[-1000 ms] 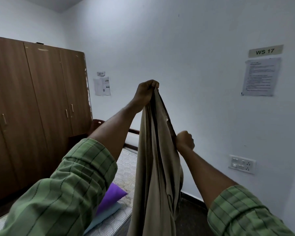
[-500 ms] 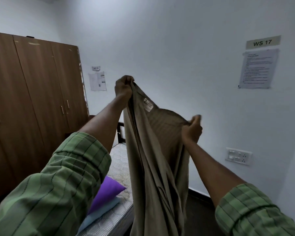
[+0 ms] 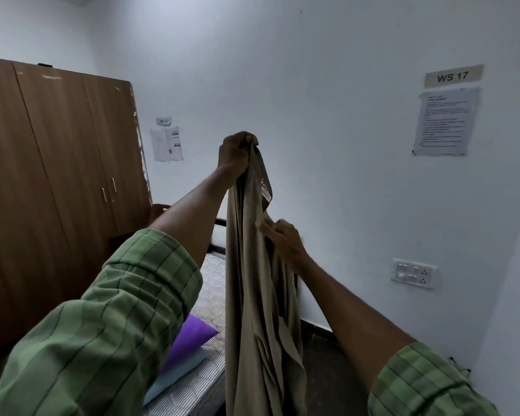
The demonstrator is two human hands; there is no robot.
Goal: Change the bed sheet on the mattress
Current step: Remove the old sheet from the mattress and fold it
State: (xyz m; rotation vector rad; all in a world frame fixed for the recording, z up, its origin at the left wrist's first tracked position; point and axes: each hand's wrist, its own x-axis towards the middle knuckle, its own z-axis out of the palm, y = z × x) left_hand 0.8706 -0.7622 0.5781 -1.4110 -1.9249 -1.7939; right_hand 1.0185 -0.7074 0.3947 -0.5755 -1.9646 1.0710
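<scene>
Sheet [image 3: 252,295], one, hangs; left hand [image 3: 234,153] grips its top, right hand [image 3: 284,240] pinches a fold.

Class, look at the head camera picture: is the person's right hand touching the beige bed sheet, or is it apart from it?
Touching. The head view shows the right hand with its fingers pressed into the folds of the beige bed sheet, with no gap between them.

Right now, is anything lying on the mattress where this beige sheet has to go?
Yes: a purple pillow and a light blue pillow lie on the bare quilted mattress, left of the hanging beige sheet.
</scene>
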